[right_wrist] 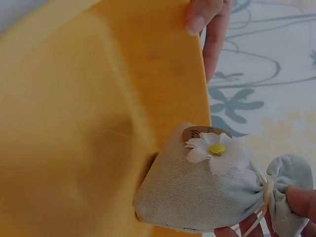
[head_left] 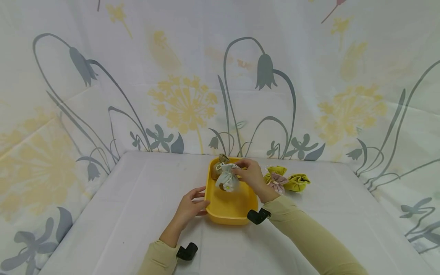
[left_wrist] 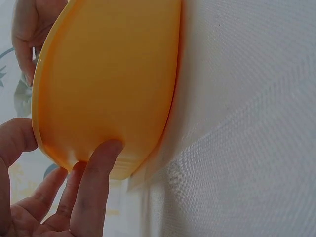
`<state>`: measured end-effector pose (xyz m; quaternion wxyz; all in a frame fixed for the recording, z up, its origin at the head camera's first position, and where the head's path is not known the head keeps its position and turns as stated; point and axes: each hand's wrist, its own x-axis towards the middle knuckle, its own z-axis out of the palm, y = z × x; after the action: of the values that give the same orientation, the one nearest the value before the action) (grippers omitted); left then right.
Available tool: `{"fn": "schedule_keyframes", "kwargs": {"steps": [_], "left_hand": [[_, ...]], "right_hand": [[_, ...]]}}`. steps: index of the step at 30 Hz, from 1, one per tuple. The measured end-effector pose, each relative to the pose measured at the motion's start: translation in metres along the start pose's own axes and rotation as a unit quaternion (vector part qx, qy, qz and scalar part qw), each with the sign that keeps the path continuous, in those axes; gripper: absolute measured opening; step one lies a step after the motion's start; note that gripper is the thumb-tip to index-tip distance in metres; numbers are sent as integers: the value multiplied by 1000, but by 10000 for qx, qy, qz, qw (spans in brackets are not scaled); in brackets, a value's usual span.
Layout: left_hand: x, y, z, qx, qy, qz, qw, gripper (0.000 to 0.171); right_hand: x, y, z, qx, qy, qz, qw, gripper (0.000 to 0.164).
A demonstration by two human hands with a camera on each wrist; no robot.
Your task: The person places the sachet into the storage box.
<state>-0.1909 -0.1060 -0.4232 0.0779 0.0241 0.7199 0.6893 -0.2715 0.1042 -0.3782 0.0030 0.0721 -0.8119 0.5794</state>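
Observation:
My right hand pinches a pale grey-green drawstring sachet by its gathered neck. The sachet has a white fabric flower on its front and hangs over the left half of a yellow plastic tray. At the tray's left wall, my left hand grips the rim, its thumb over the edge and its fingers against the outside. A brownish sachet stands in the tray's far left corner, partly hidden behind the pale one.
Right of the tray, two yellow-green sachets and a mauve sachet lie close together on the white-covered table. A flower-printed cloth hangs behind the table and along its sides.

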Motion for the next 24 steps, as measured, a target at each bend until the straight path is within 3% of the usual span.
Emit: {"fn": "schedule_keyframes", "kwargs": {"steps": [7,18,24], "left_hand": [[2,-3,-1,2,-14,-12,10000,55],[5,0,0,73,18,-71,9999,55],[5,-2,0,50,15,-94,9999,55]], "right_hand": [[13,2,15,-25,-252,176,9995,18],[29,10,26,-30,-106,686,9976,17],[34,15,27,-85,-191,753,9969,20]]}}
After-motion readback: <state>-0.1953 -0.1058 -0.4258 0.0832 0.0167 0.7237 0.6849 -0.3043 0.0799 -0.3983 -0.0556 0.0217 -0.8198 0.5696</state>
